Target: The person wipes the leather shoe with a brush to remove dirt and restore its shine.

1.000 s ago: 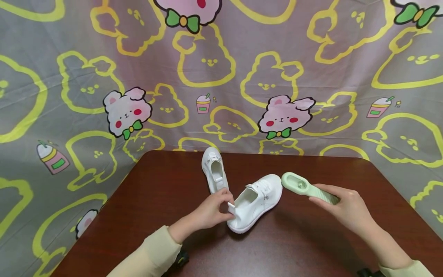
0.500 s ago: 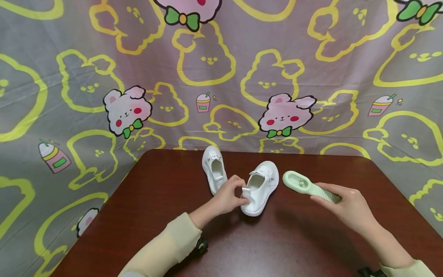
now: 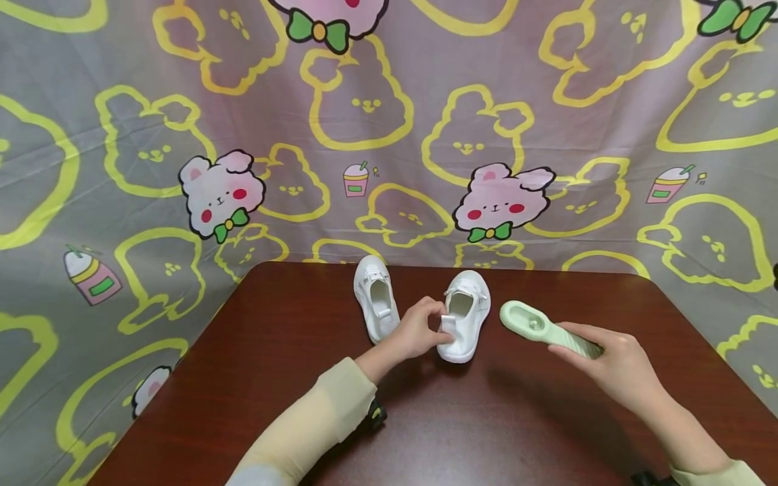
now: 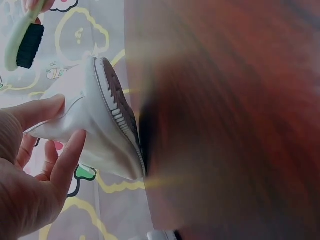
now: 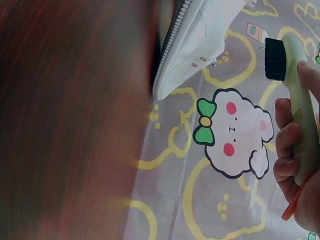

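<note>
By the left hand point(image 3: 413, 331), 1 shoe point(image 3: 469, 325) is pinched at the heel; by the right hand point(image 3: 620, 368), the brush point(image 3: 543, 329) is gripped above the table point(image 3: 474, 432). The pinched shoe is seen between the brush and the other shoe point(image 3: 371, 300).

1 shoe point(image 3: 367, 304) stands on the table point(image 3: 486, 425), left of another shoe point(image 3: 469, 325); brush point(image 3: 550, 330) right of both, curtain point(image 3: 389, 162) behind.

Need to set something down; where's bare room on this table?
Bare tabletop lies left of the leftmost shoe and between both sleeves. It's crowded where the left hand holds the other shoe and around the brush in the right hand.
</note>
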A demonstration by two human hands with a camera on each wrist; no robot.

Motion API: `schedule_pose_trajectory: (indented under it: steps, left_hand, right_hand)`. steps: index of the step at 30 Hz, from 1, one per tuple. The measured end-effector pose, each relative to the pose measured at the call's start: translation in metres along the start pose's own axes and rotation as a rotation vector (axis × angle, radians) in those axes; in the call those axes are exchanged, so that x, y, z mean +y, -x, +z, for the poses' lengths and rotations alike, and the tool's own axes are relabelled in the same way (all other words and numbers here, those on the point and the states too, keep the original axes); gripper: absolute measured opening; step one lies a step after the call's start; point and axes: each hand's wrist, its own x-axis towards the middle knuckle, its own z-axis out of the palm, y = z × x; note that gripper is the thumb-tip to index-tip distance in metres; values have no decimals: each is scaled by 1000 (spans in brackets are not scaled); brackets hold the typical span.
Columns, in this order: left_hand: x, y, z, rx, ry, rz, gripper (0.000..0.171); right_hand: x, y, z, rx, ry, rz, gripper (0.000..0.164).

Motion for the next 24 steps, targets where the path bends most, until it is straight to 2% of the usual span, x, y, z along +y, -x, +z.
schedule_pose_trajectory:
  steps: [18,24]
  left_hand:
    - [-2,-29,17,-53,-46,-76,29]
    - [1,-34,26,-56,-60,-126,29]
  right_hand:
    - [4,0,-3,19,-16,29,36]
    - [4,-1,-3,11,-11,46,35]
